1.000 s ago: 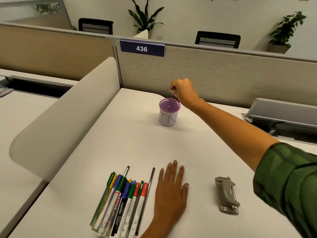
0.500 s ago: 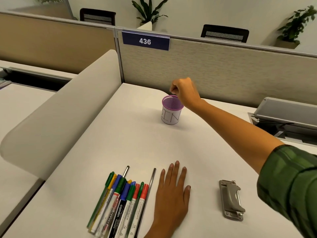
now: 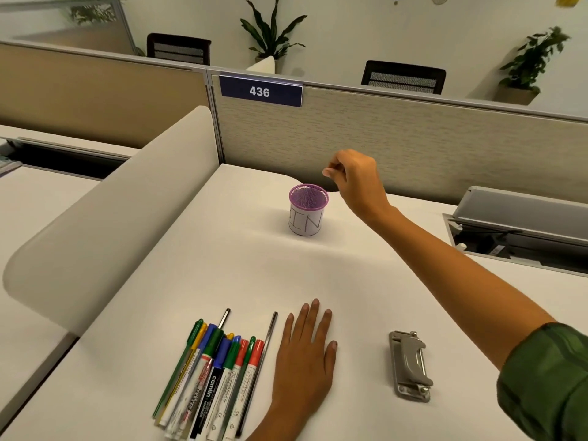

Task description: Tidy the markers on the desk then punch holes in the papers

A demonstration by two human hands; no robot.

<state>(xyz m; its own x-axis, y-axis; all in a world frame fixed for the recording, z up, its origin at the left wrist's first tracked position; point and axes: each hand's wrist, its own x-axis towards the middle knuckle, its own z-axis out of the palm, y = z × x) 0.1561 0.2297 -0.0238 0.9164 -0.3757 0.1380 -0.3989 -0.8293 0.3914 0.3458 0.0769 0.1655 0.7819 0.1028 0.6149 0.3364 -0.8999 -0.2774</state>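
Head view: white tabletop (image 3: pixel 222 265) in an office cubicle. Left hand (image 3: pixel 305 354) lies palm down on it near the front edge, grip apart, fingers straight and flat, holding nothing. Just left of it sits a row of mixed markers and pens with green, blue, yellow and red caps (image 3: pixel 216 377), lying side by side, caps pointing away from the person; a thin grey pen (image 3: pixel 269 342) lies between that row and the left hand. Right hand (image 3: pixel 356 183), arm stretched out from a green sleeve (image 3: pixel 547 386), hovers above and just right of a purple mesh cup with a white paper label (image 3: pixel 308 210); its grip is together, fingers curled against the thumb, nothing visible in them, not touching the cup. Cup stands upright far back on the tabletop, well apart from the markers. Grey metal hole punch (image 3: pixel 410 366) lies right of the left hand, untouched. Blue sign reading 436 (image 3: pixel 260 91) hangs on the beige partition behind.
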